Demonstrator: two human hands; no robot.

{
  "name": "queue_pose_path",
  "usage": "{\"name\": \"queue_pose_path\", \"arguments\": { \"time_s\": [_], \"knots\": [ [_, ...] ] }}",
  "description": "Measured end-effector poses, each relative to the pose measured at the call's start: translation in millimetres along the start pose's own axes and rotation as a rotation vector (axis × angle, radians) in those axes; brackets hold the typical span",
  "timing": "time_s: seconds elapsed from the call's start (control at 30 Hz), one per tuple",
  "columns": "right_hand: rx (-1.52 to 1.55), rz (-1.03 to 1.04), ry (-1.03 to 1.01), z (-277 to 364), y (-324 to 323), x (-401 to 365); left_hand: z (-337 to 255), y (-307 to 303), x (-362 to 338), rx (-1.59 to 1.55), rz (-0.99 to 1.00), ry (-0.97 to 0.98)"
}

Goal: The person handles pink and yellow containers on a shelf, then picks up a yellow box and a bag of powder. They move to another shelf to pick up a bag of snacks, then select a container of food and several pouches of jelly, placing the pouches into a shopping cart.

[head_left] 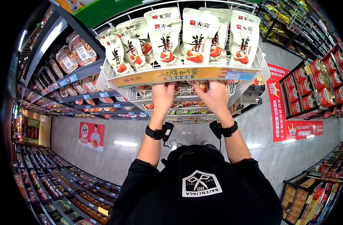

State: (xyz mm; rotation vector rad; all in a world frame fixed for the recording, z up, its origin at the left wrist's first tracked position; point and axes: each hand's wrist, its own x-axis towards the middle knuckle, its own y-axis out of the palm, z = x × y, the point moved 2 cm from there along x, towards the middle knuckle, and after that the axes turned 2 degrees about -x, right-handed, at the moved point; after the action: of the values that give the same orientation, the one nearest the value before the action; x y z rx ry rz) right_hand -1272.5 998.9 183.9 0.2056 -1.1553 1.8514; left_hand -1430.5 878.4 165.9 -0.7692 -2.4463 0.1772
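Both my hands reach into the second tier of a white wire rack (179, 119), just below its orange printed strip (141, 78). My left hand (163, 96) has its thumb visible, while the strip and the tier hide the other fingers. Opposite it, my right hand (214, 96) holds its thumb out to the left beside a small orange-red packet (202, 86). Whether either hand grips a packet is hidden. On the top tier stand several upright white snack pouches (164, 41) with black characters and red-orange food pictures.
Dark shelves (87, 75) with packed foods flank the rack on the left. To the right stands a display of red packets (313, 84), with red floor stickers (276, 112) near it. A poster (91, 137) lies on the grey tiled floor (119, 129).
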Motion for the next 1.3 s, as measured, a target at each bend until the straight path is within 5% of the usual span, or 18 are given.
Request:
{"name": "queue_pose_path", "arguments": {
  "time_s": [0.1,0.2,0.37,0.57,0.83,1.3],
  "knots": [
    [0.061,0.029,0.057,-4,1,-1,2,-15,3,-0.077,0.08,-0.206],
    [0.097,-0.031,0.022,-4,-2,1,8,-17,6,0.29,0.083,0.013],
    [0.173,-0.217,-0.101,-10,1,3,13,-8,2,0.398,0.083,-0.089],
    [0.286,-0.002,0.157,-18,0,0,22,-6,8,0.4,0.123,-0.128],
    [0.799,-0.243,0.25,-12,0,1,4,1,1,0.609,0.097,-0.06],
    [0.305,-0.08,-0.146,-14,-8,12,7,-3,-1,0.543,0.026,-0.114]
  ]
}}
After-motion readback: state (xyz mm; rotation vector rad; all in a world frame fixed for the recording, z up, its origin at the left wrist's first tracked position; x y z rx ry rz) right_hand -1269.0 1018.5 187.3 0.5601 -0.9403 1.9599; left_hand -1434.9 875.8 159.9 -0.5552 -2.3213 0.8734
